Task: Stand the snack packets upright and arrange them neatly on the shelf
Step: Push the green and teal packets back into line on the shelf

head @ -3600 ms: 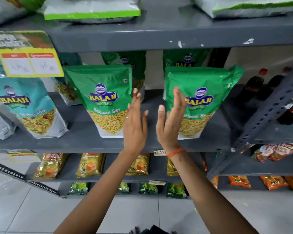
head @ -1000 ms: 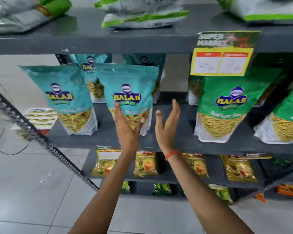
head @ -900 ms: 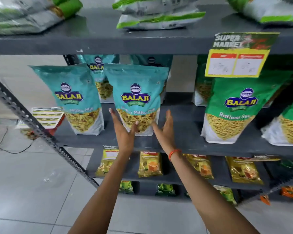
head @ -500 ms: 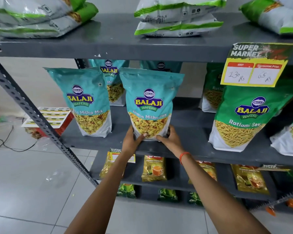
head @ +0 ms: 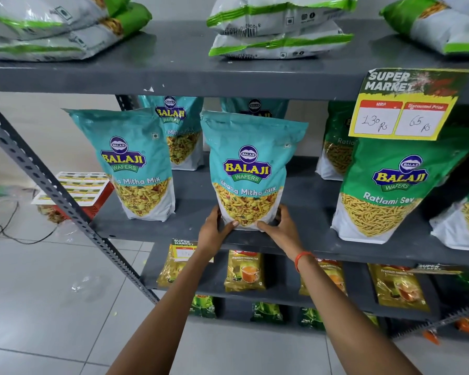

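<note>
A teal Khatta Mitha Mix packet [head: 251,163] stands upright near the front edge of the grey middle shelf [head: 303,196]. My left hand [head: 214,232] grips its lower left corner and my right hand [head: 280,228] grips its lower right corner. A second teal packet [head: 132,161] stands upright to its left, and two more teal packets [head: 180,131] stand behind. Green Ratlami Sev packets [head: 395,185] stand upright to the right.
Green-and-white packets [head: 276,31] lie flat in stacks on the top shelf. A yellow price tag [head: 401,109] hangs from that shelf's edge at right. Tea packets [head: 244,270] fill the lower shelves. A slanted metal brace [head: 46,185] crosses at left, over a tiled floor.
The view shifted left from the green packets to the teal ones. Both hands dropped from open, raised palms to the base of the middle teal packet and closed on its bottom corners.
</note>
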`<state>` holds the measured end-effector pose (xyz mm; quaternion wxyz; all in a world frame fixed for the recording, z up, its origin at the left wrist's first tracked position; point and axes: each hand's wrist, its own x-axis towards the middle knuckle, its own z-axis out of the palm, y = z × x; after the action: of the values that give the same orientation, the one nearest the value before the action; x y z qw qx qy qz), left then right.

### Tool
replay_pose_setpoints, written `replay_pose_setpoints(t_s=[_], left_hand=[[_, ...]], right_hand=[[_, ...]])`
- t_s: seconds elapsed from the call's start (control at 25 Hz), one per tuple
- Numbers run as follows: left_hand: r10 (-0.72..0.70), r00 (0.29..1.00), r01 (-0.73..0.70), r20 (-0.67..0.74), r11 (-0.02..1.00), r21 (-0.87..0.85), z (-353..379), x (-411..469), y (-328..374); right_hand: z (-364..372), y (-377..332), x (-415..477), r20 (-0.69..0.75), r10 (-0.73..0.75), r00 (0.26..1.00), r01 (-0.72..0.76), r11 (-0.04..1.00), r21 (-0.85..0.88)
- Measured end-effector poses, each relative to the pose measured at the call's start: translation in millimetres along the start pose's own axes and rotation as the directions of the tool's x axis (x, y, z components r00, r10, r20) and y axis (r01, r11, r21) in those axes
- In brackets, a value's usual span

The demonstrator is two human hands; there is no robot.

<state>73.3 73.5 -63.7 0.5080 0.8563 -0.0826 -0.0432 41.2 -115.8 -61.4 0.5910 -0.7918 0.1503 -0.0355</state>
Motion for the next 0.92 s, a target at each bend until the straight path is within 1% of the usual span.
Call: replay_pose_setpoints(t_s=[0.4, 0.48, 0.56, 0.6, 0.64, 0.68, 0.72, 0.76, 0.8, 0.84, 0.88, 0.92], left_hand=[[0.002, 1.0, -0.002, 0.004, 1.0, -0.004, 0, -3, 3], [0.002, 1.0, -0.001, 0.029, 1.0, -0.021, -2, -2, 5], [0.022, 0.998, -0.019, 0.06, 0.998, -0.054, -5, -4, 6], [0.026, 0.998, -0.023, 0.052, 0.999, -0.048, -5, -7, 6], [0.037, 0.999, -0.036, 0.024, 0.999, -0.017, -6, -9, 6], [0.056, 0.998, -0.055, -0.02, 0.998, 0.044, -10, -14, 10], [0.121, 0.989, -0.111, -0.083, 0.988, 0.11, -14, -17, 16], [0.218, 0.965, -0.193, -0.148, 0.966, 0.17, -21, -20, 26], [0.321, 0.925, -0.277, -0.204, 0.936, 0.215, -30, -20, 34], [0.401, 0.881, -0.344, -0.251, 0.907, 0.244, -41, -20, 46], [0.465, 0.837, -0.398, -0.288, 0.879, 0.262, -51, -16, 50], [0.51, 0.799, -0.432, -0.32, 0.856, 0.284, -62, -13, 55]], right_hand=[[2, 2, -4, -0.024, -0.091, 0.996, 0.092, 0.994, 0.051], [2, -1, -3, 0.0, -0.1, 0.995, 0.1, 0.993, 0.06], [3, -5, -7, 0.021, -0.111, 0.994, 0.106, 0.981, 0.16], [5, -9, -11, -0.013, -0.119, 0.993, 0.119, 0.968, 0.221], [8, -15, -17, -0.104, -0.14, 0.985, 0.162, 0.957, 0.24], [12, -26, -24, -0.237, -0.187, 0.953, 0.236, 0.952, 0.196], [16, -39, -30, -0.372, -0.277, 0.886, 0.34, 0.934, 0.115], [21, -55, -35, -0.477, -0.404, 0.781, 0.467, 0.884, 0.016], [29, -72, -37, -0.542, -0.519, 0.661, 0.58, 0.812, -0.071], [40, -90, -38, -0.564, -0.604, 0.564, 0.657, 0.741, -0.136], [54, -106, -37, -0.559, -0.654, 0.509, 0.7, 0.692, -0.173], [69, -122, -37, -0.544, -0.683, 0.488, 0.725, 0.664, -0.183]])
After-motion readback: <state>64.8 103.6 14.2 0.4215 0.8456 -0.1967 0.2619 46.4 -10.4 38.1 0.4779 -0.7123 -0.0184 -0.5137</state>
